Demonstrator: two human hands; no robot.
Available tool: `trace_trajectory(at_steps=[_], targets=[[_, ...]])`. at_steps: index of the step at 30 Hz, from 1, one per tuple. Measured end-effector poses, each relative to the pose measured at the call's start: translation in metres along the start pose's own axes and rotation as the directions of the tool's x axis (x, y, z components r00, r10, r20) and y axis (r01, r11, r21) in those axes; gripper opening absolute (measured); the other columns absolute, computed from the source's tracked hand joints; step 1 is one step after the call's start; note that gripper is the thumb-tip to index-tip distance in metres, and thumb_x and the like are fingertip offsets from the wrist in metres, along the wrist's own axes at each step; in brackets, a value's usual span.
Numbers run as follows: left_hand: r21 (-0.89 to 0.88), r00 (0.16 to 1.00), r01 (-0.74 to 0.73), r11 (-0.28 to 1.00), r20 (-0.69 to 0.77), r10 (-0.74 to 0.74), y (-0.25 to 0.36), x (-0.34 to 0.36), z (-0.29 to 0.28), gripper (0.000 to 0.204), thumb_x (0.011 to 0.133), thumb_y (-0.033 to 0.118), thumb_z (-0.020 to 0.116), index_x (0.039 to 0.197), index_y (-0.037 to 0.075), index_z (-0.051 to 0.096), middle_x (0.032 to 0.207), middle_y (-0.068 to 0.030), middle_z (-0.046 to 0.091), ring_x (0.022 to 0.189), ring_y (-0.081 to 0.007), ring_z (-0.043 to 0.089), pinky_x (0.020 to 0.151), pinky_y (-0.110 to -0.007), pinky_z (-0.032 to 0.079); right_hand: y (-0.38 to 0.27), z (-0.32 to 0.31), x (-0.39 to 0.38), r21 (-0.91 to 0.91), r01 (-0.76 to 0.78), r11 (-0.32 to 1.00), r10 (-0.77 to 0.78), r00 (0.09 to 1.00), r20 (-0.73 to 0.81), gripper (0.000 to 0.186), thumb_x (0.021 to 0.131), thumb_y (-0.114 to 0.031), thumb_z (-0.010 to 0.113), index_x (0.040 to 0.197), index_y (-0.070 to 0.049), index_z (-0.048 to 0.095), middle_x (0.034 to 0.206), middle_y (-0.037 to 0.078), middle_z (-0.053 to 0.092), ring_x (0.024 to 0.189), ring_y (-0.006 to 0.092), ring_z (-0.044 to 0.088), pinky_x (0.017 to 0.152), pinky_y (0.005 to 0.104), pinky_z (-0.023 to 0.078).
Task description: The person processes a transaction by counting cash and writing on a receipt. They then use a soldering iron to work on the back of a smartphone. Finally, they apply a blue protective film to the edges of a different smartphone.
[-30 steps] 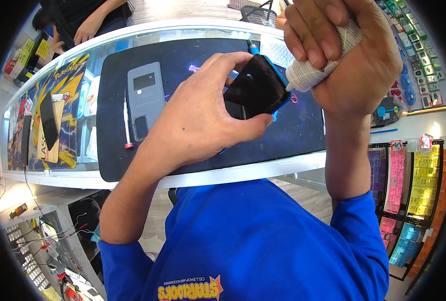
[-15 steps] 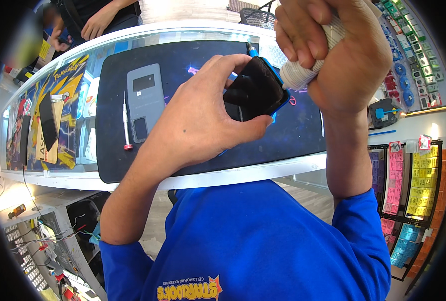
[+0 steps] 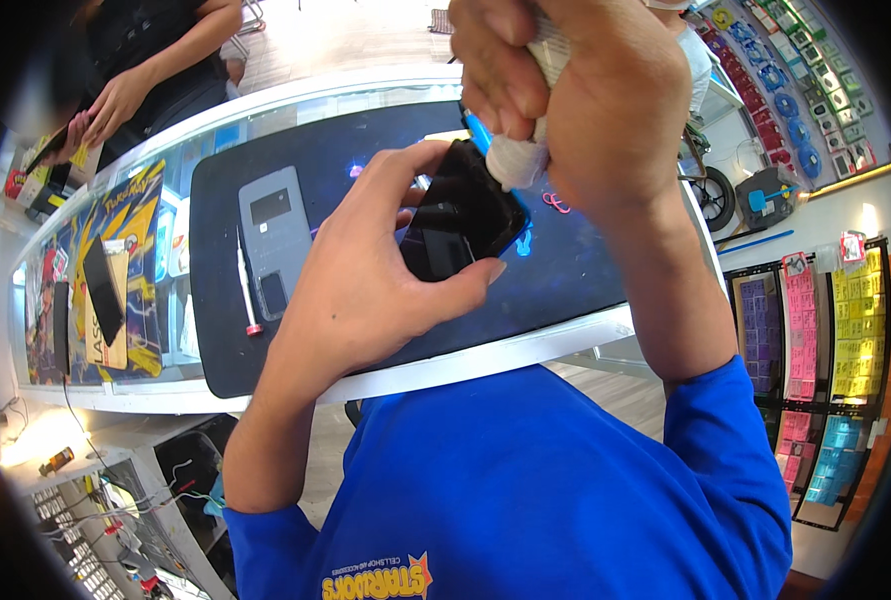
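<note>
My left hand (image 3: 350, 260) is curled round a black, glossy phone (image 3: 460, 215) with a blue edge, its thumb on the near side and fingers on the far side. The phone is tilted, raised above a dark mat (image 3: 575, 270). In my right hand (image 3: 615, 120) is a whitish, ribbed object (image 3: 517, 163), its kind unclear. Its lower end is at the phone's upper right edge; the exact contact is hidden. A grey phone back cover (image 3: 275, 230) lies left of my left hand, beside a slim screwdriver (image 3: 246, 275) with a red end.
A blue pen-like tool (image 3: 477, 130) lies behind the phone. Small pink (image 3: 556, 203) and blue pieces (image 3: 523, 245) are on the mat. Another dark phone (image 3: 105, 290) rests at the left of the glass counter (image 3: 415, 377). Across it, another person's hands (image 3: 115, 105) show.
The view has shifted slightly. Both hands, with the phone and the ribbed object, are further left in the picture. The ribbed object's end now overlaps the phone's upper right edge more.
</note>
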State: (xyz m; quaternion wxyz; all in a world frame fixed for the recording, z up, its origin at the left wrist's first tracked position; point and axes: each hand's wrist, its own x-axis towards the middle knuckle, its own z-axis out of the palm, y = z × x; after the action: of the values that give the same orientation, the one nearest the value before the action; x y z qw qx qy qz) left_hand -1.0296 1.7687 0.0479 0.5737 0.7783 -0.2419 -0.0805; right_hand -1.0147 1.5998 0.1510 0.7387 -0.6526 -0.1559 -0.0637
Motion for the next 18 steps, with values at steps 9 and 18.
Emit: trace_trajectory(at_steps=[9,18], targets=[[0.059,1.0,-0.016,0.998,0.011,0.016,-0.003,-0.002,0.003,0.088,0.075,0.029,0.093,0.149,0.004,0.053,0.134,-0.0159,0.066,0.12,-0.0312,0.071,0.11,-0.045,0.054,0.01,-0.003,0.001,-0.101,0.036,0.994,-0.034,0.999,0.016,0.045,0.114,-0.028,0.054,0.074,-0.009,0.057,0.062,-0.003,0.048,0.058,0.0073,0.04,0.054,0.0272,0.03],[0.062,0.999,0.042,0.997,0.011,-0.043,0.008,-0.002,0.006,0.083,0.074,0.023,0.09,0.146,0.001,0.056,0.126,-0.0165,0.069,0.121,-0.0291,0.071,0.118,-0.049,0.049,0.031,-0.019,0.011,0.039,0.115,0.993,-0.117,0.99,0.083,0.044,0.114,-0.031,0.054,0.076,-0.009,0.056,0.062,-0.002,0.046,0.057,0.0093,0.041,0.055,0.0277,0.034]])
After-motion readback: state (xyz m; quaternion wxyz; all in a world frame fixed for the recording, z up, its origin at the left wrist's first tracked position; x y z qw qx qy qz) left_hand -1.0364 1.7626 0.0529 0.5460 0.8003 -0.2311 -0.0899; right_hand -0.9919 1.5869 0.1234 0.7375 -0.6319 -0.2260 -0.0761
